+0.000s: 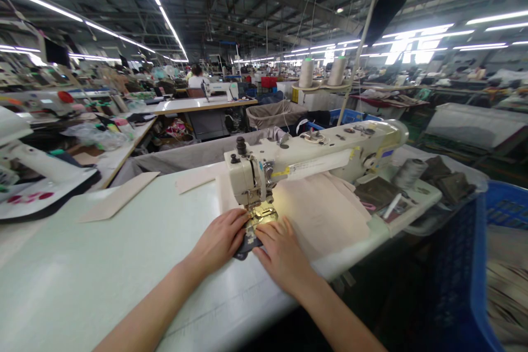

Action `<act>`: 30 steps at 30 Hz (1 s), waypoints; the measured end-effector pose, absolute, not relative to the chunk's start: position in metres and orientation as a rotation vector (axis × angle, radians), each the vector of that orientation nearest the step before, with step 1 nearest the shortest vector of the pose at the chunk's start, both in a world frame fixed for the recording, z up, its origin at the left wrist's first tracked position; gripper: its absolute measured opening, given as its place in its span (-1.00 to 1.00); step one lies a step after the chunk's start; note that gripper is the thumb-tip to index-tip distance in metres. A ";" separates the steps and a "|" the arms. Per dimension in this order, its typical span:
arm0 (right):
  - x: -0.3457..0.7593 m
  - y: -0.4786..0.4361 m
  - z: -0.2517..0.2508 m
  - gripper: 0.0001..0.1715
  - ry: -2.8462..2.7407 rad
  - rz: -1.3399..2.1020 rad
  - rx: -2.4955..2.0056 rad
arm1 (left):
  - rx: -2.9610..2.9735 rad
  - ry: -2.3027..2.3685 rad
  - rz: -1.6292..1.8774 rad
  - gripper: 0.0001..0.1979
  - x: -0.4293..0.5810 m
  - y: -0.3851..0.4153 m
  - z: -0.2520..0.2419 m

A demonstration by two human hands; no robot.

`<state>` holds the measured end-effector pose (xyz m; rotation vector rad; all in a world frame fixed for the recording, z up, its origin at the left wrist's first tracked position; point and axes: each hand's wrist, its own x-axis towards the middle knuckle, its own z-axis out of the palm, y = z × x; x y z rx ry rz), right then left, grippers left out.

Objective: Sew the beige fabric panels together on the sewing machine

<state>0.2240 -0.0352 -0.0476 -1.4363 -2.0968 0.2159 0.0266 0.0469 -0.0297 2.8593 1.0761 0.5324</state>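
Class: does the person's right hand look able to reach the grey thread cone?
Probably yes: the right hand rests on pale fabric, and only flat cloth lies between it and the grey thread cone, though the stretch looks long.

Left forearm (pixel 160 302) and right forearm (pixel 334 313) bare, reaching in from the lower corners and converging. Left hand (pixel 220 239) palm down, fingers (pixel 241 220) together, slightly curved, pointing forward and right. Right hand (pixel 282 256) palm down, flatter, fingers (pixel 266 236) angled forward and left. Wrists low, nearly level with the hands. The two hands are just beside each other, apparently not touching.
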 end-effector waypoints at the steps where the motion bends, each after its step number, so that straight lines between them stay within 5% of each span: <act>1: 0.224 -0.035 -0.047 -0.72 -2.099 0.211 -1.435 | 2.853 1.091 0.541 -0.64 0.026 0.047 -0.031; 19: 0.225 -0.034 -0.052 -0.74 -2.070 0.190 -1.389 | 2.892 1.159 0.404 -0.63 0.022 0.046 -0.022; 24: 0.226 -0.040 -0.050 -0.76 -2.018 0.196 -1.374 | 2.860 1.282 0.226 -0.78 0.035 0.006 -0.016; 30: 0.229 -0.052 -0.051 -0.82 -2.040 0.226 -1.351 | 2.919 1.066 0.408 -0.76 0.043 -0.027 -0.027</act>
